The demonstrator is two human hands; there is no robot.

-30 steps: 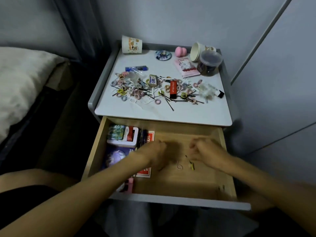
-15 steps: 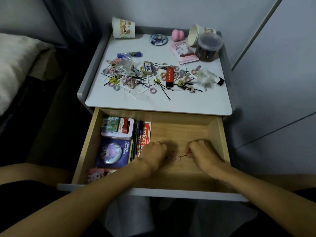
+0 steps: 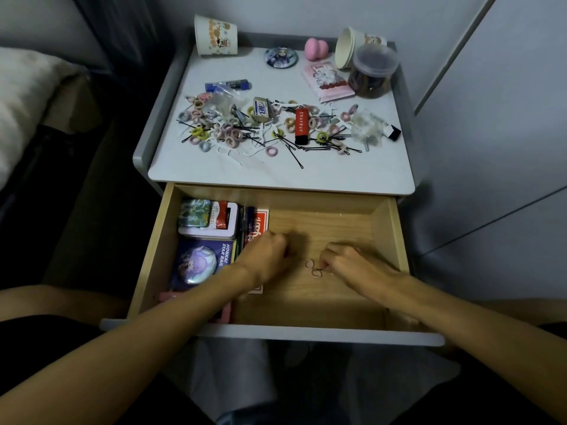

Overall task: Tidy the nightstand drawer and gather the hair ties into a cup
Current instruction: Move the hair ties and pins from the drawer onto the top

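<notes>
The wooden drawer (image 3: 395, 240) stands pulled out, with both my hands inside it. My left hand (image 3: 267, 256) is a loose fist on the drawer floor, and I see nothing in it. My right hand (image 3: 349, 263) has curled fingers whose tips pinch at two thin hair ties (image 3: 313, 268) lying on the wood. A pile of coloured hair ties (image 3: 227, 133) mixed with black hairpins (image 3: 294, 156) covers the nightstand top (image 3: 306, 179). One paper cup (image 3: 214, 39) lies at the back left, another paper cup (image 3: 346, 47) on its side at the back right.
The drawer's left half holds tins (image 3: 208, 219), a card box (image 3: 260, 220) and a purple badge pack (image 3: 199, 262). On top are a lidded jar (image 3: 372, 75), a red tube (image 3: 301, 127), an eraser (image 3: 262, 110) and a pink packet (image 3: 329, 81). A bed is at the left, a wall at the right.
Both hands have drawn closer together over the thin ties. A small yellow and black piece seen on the drawer floor one second ago is out of sight now.
</notes>
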